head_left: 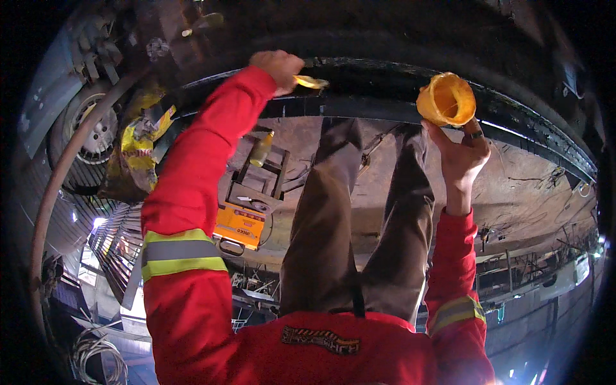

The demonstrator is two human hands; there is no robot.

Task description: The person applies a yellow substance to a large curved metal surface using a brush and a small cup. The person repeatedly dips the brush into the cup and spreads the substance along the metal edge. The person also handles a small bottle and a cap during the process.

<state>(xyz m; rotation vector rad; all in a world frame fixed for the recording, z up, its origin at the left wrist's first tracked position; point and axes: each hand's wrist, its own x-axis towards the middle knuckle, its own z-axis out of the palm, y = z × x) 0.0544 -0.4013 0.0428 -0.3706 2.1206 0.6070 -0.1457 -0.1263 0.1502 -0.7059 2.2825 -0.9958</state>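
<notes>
My left hand (pixel 277 69) is closed on a small tool with a flat, orange-coated end (pixel 312 82). The rest of that tool is hidden in my fingers. Off to the right, my right hand (pixel 461 154) grips an orange-yellow cup (pixel 447 99) from below, with my fingers wrapped round its lower side. The cup is tilted, so its open mouth and the orange inside show. Both hands are raised by a long dark metal beam (pixel 378 80) that runs across the view. The tool's end is close to the beam; I cannot tell whether it touches.
Left of my legs, an orange machine (pixel 240 224) stands near a metal frame (pixel 266 173) with a bottle (pixel 262 149) on it. A yellow sack (pixel 138 151), a wheel (pixel 96 128) and a bent pipe (pixel 67 154) are farther left. Coiled cable (pixel 99 356) lies lower left.
</notes>
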